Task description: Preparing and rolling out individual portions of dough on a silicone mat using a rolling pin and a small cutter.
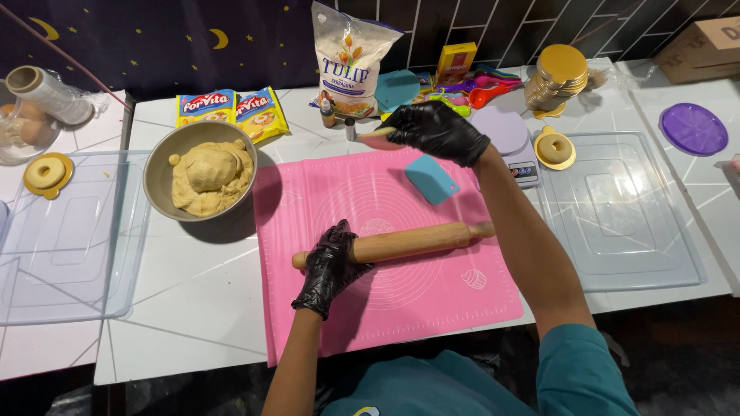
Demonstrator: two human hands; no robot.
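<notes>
My left hand (330,266), in a black glove, grips the left end of a wooden rolling pin (408,241) that lies across a pink silicone baking mat (455,296). Above the far edge of the mat, my right hand (435,131), also gloved in black, is closed on a small pale piece, seemingly dough (375,133). A light blue plastic scraper (432,179) rests on the mat just below that hand. Left of the mat stands a metal bowl (158,166) with a big lump of tan dough (210,176).
Clear plastic lids lie at the left (69,254) and right (624,216). A flour bag (348,58), two yellow packets (231,110), coloured measuring spoons (482,86), a scale (518,154), gold cake boards (556,77), ring-shaped pastries (553,148) and a purple lid (694,129) crowd the back.
</notes>
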